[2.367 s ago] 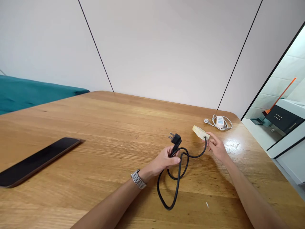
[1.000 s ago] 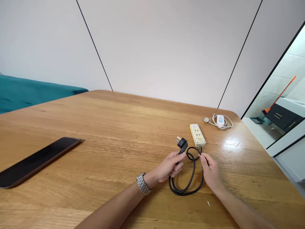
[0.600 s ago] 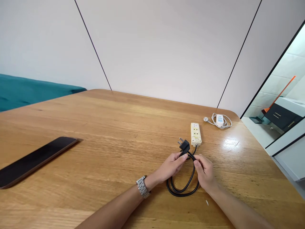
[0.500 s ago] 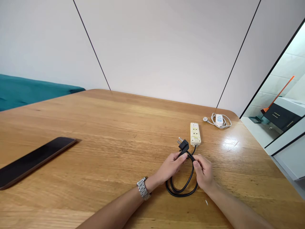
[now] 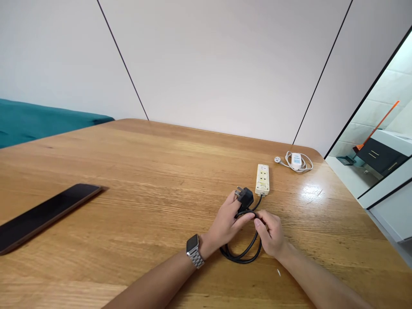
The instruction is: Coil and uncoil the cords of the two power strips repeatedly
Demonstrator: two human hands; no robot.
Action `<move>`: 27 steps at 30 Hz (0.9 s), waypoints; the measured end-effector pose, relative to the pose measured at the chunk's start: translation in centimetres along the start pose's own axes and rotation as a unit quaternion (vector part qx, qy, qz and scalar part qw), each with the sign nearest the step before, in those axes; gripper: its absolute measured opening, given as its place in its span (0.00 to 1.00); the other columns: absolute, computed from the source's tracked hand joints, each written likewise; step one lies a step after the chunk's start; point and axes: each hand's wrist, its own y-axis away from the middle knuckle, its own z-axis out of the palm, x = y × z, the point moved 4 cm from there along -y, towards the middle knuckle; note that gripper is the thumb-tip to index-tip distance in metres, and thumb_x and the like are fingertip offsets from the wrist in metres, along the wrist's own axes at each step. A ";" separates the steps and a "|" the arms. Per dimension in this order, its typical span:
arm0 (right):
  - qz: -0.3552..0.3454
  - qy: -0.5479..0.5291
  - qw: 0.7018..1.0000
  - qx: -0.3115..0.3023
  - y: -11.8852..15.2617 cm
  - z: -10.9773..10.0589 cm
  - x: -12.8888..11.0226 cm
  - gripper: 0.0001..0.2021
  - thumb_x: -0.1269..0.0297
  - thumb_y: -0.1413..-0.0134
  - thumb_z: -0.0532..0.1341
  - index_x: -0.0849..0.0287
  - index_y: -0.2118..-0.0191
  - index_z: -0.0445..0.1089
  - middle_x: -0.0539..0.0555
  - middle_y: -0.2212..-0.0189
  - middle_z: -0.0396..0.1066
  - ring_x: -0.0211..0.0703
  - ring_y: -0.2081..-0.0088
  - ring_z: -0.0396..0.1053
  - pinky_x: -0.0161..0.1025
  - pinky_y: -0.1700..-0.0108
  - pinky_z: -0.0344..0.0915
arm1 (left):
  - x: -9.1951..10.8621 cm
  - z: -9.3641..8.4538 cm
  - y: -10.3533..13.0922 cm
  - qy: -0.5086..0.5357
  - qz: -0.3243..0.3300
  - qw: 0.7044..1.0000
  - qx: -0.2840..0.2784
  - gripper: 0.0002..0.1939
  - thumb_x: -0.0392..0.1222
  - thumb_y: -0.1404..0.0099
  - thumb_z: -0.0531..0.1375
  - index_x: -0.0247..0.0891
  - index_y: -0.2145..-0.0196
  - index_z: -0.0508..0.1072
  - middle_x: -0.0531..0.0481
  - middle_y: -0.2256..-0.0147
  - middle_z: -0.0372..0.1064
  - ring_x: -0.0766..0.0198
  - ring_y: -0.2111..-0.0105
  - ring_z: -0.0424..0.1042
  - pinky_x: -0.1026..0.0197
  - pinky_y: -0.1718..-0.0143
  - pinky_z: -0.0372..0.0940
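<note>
The cream power strip (image 5: 262, 179) lies flat on the wooden table (image 5: 161, 184), socket face up, just beyond the right hand (image 5: 272, 234) and apart from the fingers of both hands. Its black cord (image 5: 240, 259) leaves the near end of the strip and runs back toward the person, into the grip, where it forms loops between and below the two hands. The left hand (image 5: 225, 221) is closed on the cord, the thumb pressed over the gathered strands; the black plug (image 5: 246, 198) stands out above this grip, beside the index finger, its metal prongs directed away and to the left. The right hand has its thumb and fingers together, clamped on the same cord, near the left thumb. A silver-banded watch (image 5: 193, 246) encircles the left wrist. Near the right hand, a small white fleck (image 5: 278, 272) lies on the wood. Farther out, by the far right corner, rests a white adapter (image 5: 296, 161) ringed by its pale cable (image 5: 309, 163), with a round plug (image 5: 277, 160) to its left. A dark flat slab (image 5: 48, 214) occupies the left side of the tabletop. Beyond are a teal seat (image 5: 48, 122), a pale panelled wall (image 5: 209, 64) and, through an opening at right, an orange-handled broom (image 5: 380, 124) beside a dark cabinet (image 5: 380, 154).
</note>
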 end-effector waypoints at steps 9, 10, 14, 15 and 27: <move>0.058 -0.045 0.997 0.033 -0.4 -0.4 1.8 0.22 0.56 0.34 0.43 0.58 0.68 0.71 0.53 0.75 0.67 0.41 0.74 0.65 0.38 0.70 0.64 | -0.5 0.7 0.3 0.174 -0.158 0.972 -0.016 0.16 0.52 0.41 0.58 0.36 0.75 0.65 0.56 0.80 0.56 0.69 0.79 0.54 0.66 0.78 0.55; 0.069 0.004 0.995 0.065 -0.7 -1.0 2.4 0.19 0.56 0.35 0.46 0.58 0.64 0.72 0.54 0.71 0.69 0.42 0.70 0.67 0.39 0.66 0.65 | -0.4 0.5 0.3 0.200 -0.175 0.964 -0.002 0.16 0.53 0.41 0.58 0.36 0.74 0.66 0.56 0.80 0.56 0.70 0.79 0.54 0.67 0.78 0.54; 0.054 0.184 0.977 0.089 -2.0 -2.5 4.5 0.17 0.56 0.40 0.54 0.58 0.50 0.68 0.61 0.52 0.67 0.52 0.50 0.64 0.50 0.48 0.62 | -0.4 0.4 0.4 0.329 -0.252 0.910 -0.004 0.25 0.65 0.43 0.55 0.36 0.74 0.65 0.56 0.80 0.54 0.73 0.83 0.48 0.68 0.84 0.46; 0.051 0.214 0.973 0.063 -2.2 -2.6 4.9 0.18 0.56 0.40 0.54 0.57 0.48 0.68 0.61 0.48 0.65 0.54 0.46 0.61 0.52 0.45 0.59 | -0.5 0.6 0.4 0.352 -0.267 0.897 -0.009 0.28 0.68 0.44 0.54 0.36 0.75 0.64 0.56 0.79 0.54 0.73 0.83 0.47 0.69 0.85 0.45; -0.008 0.295 0.935 -0.197 -2.5 -1.3 4.4 0.32 0.42 0.51 0.63 0.51 0.42 0.65 0.56 0.44 0.66 0.58 0.40 0.55 0.60 0.37 0.42 | -3.9 -3.0 -1.9 0.638 -0.354 0.666 0.155 0.20 0.56 0.34 0.52 0.39 0.76 0.59 0.64 0.86 0.38 0.76 0.91 0.37 0.72 0.90 0.43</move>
